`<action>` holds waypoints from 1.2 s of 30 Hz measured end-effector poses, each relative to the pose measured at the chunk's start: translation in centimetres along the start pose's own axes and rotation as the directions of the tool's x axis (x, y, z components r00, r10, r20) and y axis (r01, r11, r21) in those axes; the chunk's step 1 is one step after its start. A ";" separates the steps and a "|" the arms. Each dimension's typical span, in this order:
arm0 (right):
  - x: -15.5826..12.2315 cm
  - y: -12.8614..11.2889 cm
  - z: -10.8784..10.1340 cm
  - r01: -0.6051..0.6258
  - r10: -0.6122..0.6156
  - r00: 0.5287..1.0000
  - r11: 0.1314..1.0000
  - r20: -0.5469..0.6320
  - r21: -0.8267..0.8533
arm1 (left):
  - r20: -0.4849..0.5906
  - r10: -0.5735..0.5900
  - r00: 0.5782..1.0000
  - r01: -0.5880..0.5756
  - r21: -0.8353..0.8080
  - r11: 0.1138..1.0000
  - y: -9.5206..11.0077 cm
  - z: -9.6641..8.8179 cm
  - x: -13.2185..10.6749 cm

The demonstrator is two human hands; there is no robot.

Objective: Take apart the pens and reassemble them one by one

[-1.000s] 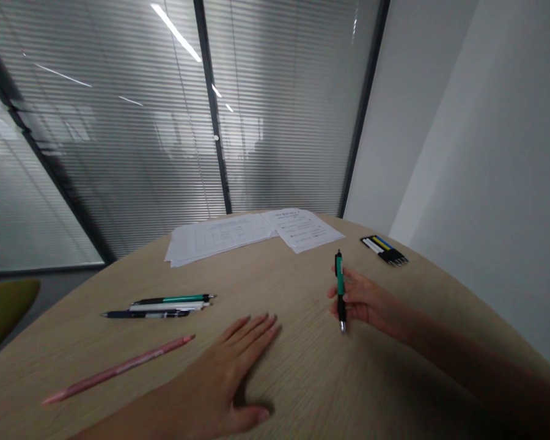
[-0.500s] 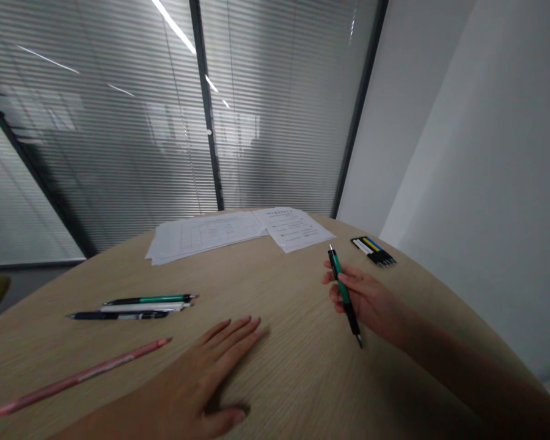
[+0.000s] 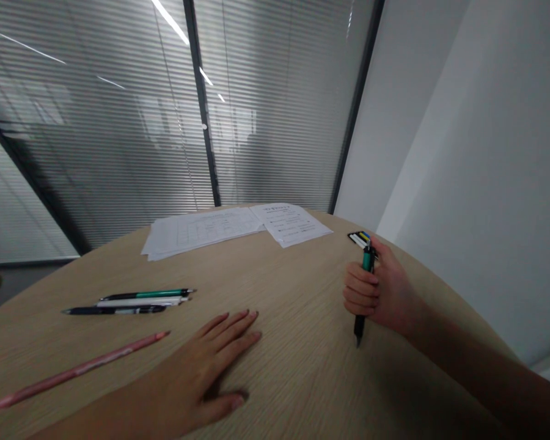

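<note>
My right hand [image 3: 385, 287] is wrapped in a fist around a green and black pen [image 3: 367, 261], its tip pointing down and its top end by my thumb. My left hand [image 3: 211, 360] lies flat on the table, fingers spread, holding nothing. Left of it lies a long pink pencil [image 3: 80, 370]. Beyond that, side by side, are a second green and black pen [image 3: 153, 294], a white pen [image 3: 142, 302] and a black pen [image 3: 114, 310].
Printed sheets of paper [image 3: 201, 232] lie at the far side of the round wooden table [image 3: 293, 293]. Behind my right hand a black case with coloured strips [image 3: 358, 238] is partly hidden. A blinded glass partition [image 3: 275, 122] and a white wall [image 3: 486, 153] stand beyond the table.
The fingers of my right hand have closed from a loose hold into a fist around the green pen. The pen has turned more upright and moved slightly right. My left hand stays flat.
</note>
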State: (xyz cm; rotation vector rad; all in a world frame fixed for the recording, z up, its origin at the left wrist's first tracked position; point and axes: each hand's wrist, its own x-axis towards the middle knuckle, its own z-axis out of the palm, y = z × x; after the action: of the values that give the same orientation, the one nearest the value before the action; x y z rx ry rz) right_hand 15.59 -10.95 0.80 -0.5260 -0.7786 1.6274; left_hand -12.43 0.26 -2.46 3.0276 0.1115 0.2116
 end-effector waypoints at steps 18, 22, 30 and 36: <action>-0.1 -0.1 0.6 0.021 -0.021 0.993 1.000 -0.114 -0.003 | 0.003 0.002 1.000 -0.002 0.005 1.000 -0.1 0.0 0.1; -0.2 -0.2 0.4 0.056 -0.053 0.994 0.998 -0.098 0.023 | 0.013 0.003 1.000 -0.003 0.018 1.000 0.0 -0.1 0.1; 0.0 -0.1 -0.2 0.092 -0.085 0.993 0.992 -0.083 0.087 | 0.059 -0.010 0.998 0.009 0.024 1.000 -0.1 0.1 0.1; -0.1 -0.4 -0.4 0.113 -0.104 0.990 0.989 -0.098 0.095 | 0.047 0.002 0.999 -0.003 0.022 1.000 -0.2 0.0 0.1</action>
State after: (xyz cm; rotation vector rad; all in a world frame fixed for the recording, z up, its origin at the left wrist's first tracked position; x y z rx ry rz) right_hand 16.17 -10.99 0.87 -0.4761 -0.6421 1.5217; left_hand -12.38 0.42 -2.45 3.0525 0.1067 0.1400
